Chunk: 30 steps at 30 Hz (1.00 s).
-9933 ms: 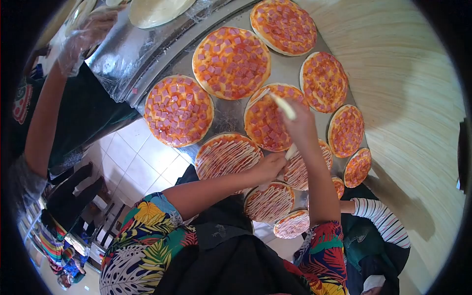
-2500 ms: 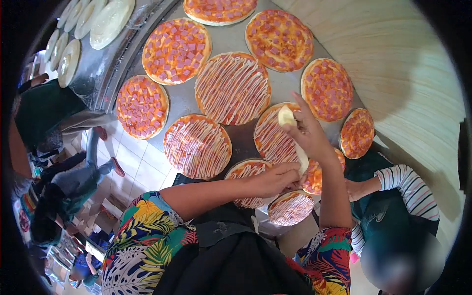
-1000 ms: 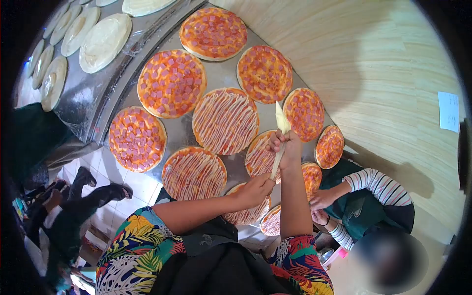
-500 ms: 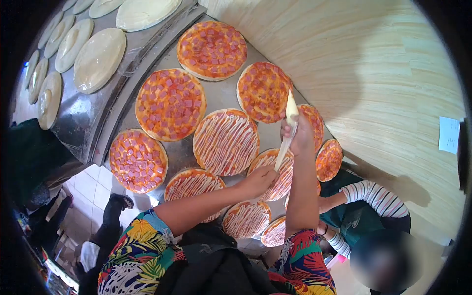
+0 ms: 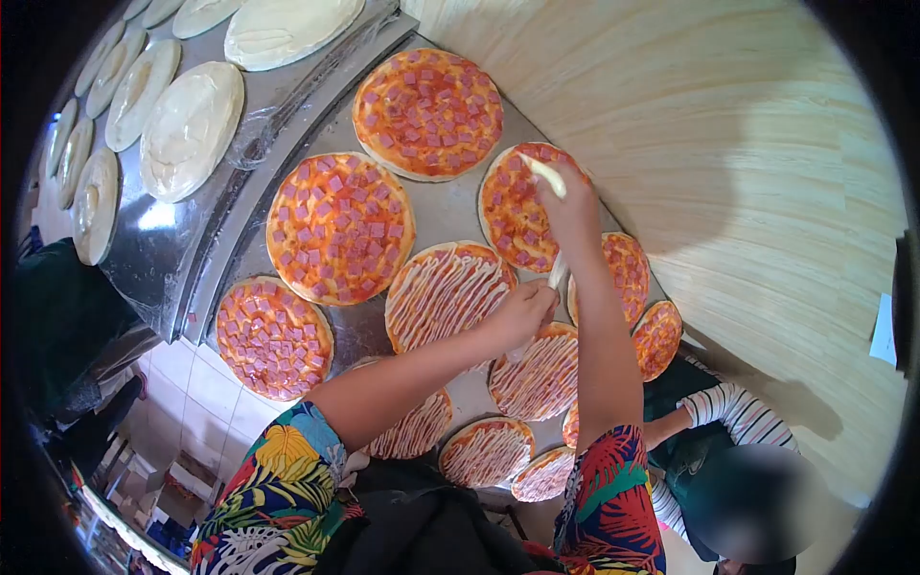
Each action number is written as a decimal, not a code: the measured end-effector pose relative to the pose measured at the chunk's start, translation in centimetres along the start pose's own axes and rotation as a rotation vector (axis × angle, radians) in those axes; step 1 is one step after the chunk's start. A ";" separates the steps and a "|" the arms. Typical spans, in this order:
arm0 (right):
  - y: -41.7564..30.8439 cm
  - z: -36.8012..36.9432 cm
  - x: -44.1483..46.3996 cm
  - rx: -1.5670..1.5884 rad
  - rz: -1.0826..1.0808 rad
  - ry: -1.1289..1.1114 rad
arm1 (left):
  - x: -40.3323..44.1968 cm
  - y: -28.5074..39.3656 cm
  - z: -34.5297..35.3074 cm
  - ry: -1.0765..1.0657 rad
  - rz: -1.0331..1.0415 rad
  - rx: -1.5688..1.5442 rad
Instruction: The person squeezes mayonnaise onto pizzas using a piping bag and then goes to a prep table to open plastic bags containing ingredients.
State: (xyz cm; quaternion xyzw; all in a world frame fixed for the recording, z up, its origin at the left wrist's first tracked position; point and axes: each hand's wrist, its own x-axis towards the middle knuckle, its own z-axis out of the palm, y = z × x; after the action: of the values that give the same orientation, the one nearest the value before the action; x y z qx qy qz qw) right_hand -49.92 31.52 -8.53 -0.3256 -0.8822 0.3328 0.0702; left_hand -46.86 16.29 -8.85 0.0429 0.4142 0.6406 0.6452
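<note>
While it's gripped, bag (image 5: pixel 545 175) holds sauce (image 5: pixel 553 182).

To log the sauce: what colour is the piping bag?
The bag looks pale yellow beyond the right hand; best seen in the head view.

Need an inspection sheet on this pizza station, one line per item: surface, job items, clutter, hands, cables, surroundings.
Surface: metal counter, bare between pizzas.
Job items: piping bag, tip over a pizza; pink-cubed pizzas, some white-striped pizzas nearer the wearer.
Clutter: crumpled clear film beside pale dough rounds.
Hands: right hand grips the bag near its tip; left hand holds its tail.
Cables: nothing seen.
Surroundings: wood-patterned wall, paper sheet at right, tiled floor, another person's striped sleeve.
</note>
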 end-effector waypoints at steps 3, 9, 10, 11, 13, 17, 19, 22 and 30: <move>-0.4 -0.1 0.4 -0.073 0.003 0.041 | 0.5 0.4 0.2 -0.016 -0.005 0.005; -1.0 -0.7 -0.2 -0.082 -0.085 -0.125 | 0.2 0.4 0.8 -0.055 -0.028 -0.003; -0.3 -0.8 0.6 -0.065 -0.075 -0.047 | 0.8 0.5 0.7 -0.033 -0.022 -0.038; -0.2 -0.9 1.0 -0.050 -0.068 0.033 | 1.3 0.6 0.7 -0.012 -0.011 -0.072; -0.1 -1.0 0.8 -0.027 -0.067 0.044 | 1.5 0.5 0.6 -0.036 -0.005 -0.040; -1.0 0.0 -1.4 -0.099 -0.207 -0.093 | 0.7 -1.0 0.2 -0.066 0.003 0.114; -1.1 0.0 -1.5 -0.114 -0.327 -0.103 | 0.7 -1.6 0.1 -0.107 0.028 0.124; -0.1 -1.0 0.3 -0.050 -0.055 -0.107 | 1.7 -1.1 0.1 -0.051 0.022 0.100; -1.4 -0.7 -2.7 -0.094 -0.233 -0.215 | 0.7 -0.7 1.3 -0.116 0.012 0.207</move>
State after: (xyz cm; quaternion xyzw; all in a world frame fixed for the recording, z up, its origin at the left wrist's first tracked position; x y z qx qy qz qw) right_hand -48.31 29.41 -6.91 -0.1868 -0.9310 0.3135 -0.0017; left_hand -45.65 17.37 -8.78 0.1486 0.4397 0.5947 0.6564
